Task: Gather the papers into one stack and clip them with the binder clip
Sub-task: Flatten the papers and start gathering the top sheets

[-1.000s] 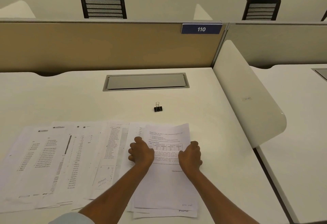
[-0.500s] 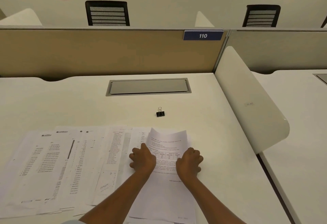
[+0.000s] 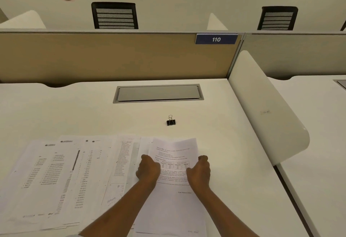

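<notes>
Loose sheets [image 3: 61, 176] are lying fanned across the desk [image 3: 56, 113]; the left hand [image 3: 148, 169] and right hand [image 3: 199, 170] are pinching the top sheet [image 3: 176, 150] by its edges, fingers curled closed. Squaring it over the others should help. The binder clip [image 3: 171, 121] is waiting beyond.

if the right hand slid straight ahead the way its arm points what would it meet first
Probably nothing: the right hand points up the bare desk, passing right of the binder clip. Depth is unclear.
</notes>
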Demonstrator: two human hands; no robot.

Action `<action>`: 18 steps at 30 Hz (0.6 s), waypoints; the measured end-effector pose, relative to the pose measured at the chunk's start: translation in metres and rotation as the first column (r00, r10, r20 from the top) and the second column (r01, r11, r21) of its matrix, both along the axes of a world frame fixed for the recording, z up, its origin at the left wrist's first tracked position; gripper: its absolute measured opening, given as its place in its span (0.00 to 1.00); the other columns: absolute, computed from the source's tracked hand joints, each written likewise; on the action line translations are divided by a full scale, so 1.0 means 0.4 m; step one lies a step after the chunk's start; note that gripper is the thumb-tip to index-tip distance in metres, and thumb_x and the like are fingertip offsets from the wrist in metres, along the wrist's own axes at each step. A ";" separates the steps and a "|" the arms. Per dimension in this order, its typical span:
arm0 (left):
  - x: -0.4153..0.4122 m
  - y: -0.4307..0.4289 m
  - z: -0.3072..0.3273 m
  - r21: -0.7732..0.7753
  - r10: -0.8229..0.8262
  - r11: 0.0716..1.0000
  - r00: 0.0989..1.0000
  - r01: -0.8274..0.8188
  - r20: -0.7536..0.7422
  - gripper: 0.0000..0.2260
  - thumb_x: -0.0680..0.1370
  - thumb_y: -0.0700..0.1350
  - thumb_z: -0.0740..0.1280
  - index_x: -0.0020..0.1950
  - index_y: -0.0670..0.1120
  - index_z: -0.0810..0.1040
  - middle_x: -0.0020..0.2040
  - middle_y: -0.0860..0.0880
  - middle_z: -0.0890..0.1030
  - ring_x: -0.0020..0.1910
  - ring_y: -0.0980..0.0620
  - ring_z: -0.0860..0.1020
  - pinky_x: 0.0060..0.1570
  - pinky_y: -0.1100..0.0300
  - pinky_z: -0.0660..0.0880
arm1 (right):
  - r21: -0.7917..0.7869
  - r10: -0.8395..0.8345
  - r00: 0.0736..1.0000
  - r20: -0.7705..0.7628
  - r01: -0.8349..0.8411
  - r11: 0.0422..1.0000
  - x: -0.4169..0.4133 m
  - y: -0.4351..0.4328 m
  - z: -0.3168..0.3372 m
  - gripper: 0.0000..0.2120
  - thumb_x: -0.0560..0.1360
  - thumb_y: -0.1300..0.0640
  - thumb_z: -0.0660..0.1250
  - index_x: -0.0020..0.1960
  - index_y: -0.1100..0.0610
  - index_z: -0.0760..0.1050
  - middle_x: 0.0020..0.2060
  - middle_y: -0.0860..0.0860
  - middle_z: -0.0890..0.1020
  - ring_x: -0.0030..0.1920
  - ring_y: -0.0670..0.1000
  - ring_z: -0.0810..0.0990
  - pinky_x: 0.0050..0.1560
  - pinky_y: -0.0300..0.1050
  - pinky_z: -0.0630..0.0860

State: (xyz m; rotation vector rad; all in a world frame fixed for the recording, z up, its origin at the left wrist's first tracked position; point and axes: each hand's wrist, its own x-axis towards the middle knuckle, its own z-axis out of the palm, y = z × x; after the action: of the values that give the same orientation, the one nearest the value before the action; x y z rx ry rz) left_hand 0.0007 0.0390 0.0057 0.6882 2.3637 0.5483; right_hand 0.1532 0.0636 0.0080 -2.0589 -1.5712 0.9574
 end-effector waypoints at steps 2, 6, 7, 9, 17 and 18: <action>-0.010 0.003 0.005 -0.018 -0.008 1.000 0.999 0.007 -0.033 0.08 0.77 0.42 0.65 0.52 0.44 0.68 0.51 0.44 0.80 0.46 0.45 0.80 0.50 0.49 0.79 | 0.004 0.012 0.999 -0.035 -0.012 1.000 -0.007 0.003 -0.003 0.25 0.69 0.67 0.69 0.62 0.62 0.64 0.56 0.59 0.75 0.54 0.60 0.77 0.54 0.53 0.78; -0.034 0.017 0.010 -0.061 -0.060 0.997 0.989 0.052 -0.138 0.12 0.76 0.45 0.66 0.58 0.42 0.71 0.54 0.43 0.79 0.52 0.44 0.78 0.55 0.49 0.76 | -0.004 0.024 0.999 -0.045 -0.024 1.000 -0.025 0.019 -0.005 0.29 0.71 0.69 0.66 0.69 0.65 0.61 0.60 0.60 0.71 0.59 0.60 0.75 0.59 0.50 0.75; -0.038 0.021 0.011 -0.084 -0.081 0.994 0.982 0.067 -0.173 0.13 0.76 0.45 0.66 0.58 0.42 0.71 0.55 0.42 0.79 0.54 0.43 0.77 0.55 0.49 0.75 | -0.003 0.038 0.999 -0.028 -0.038 0.999 -0.031 0.023 -0.005 0.27 0.71 0.69 0.66 0.68 0.65 0.63 0.59 0.60 0.71 0.58 0.60 0.75 0.58 0.49 0.75; -0.042 0.026 0.011 -0.139 -0.121 0.986 0.963 0.089 -0.240 0.12 0.76 0.45 0.65 0.58 0.43 0.71 0.56 0.42 0.76 0.56 0.43 0.73 0.57 0.49 0.72 | -0.026 0.066 0.998 0.025 -0.065 0.998 -0.044 0.030 -0.003 0.23 0.72 0.68 0.66 0.65 0.64 0.65 0.57 0.59 0.71 0.58 0.59 0.74 0.57 0.50 0.73; -0.038 0.032 0.002 -0.200 -0.129 0.977 0.960 0.080 -0.249 0.17 0.75 0.47 0.65 0.62 0.47 0.67 0.60 0.41 0.72 0.59 0.42 0.70 0.59 0.44 0.70 | -0.107 0.091 0.960 0.265 -0.065 0.992 -0.098 0.026 0.009 0.17 0.70 0.65 0.66 0.56 0.58 0.66 0.56 0.56 0.68 0.56 0.56 0.67 0.39 0.49 0.70; -0.039 0.033 0.002 -0.199 -0.134 0.976 0.959 0.084 -0.251 0.18 0.75 0.48 0.66 0.63 0.47 0.66 0.60 0.41 0.72 0.59 0.42 0.71 0.59 0.44 0.70 | -0.115 0.090 0.961 0.261 -0.062 0.991 -0.104 0.026 0.010 0.17 0.70 0.65 0.66 0.56 0.59 0.66 0.56 0.57 0.68 0.56 0.56 0.67 0.38 0.48 0.70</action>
State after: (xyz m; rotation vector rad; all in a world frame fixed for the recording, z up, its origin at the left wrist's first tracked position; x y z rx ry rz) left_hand -0.0148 0.0521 0.0065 0.8425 2.5608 0.1915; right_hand 0.1118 0.0742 0.0121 -2.2948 -1.7794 0.8343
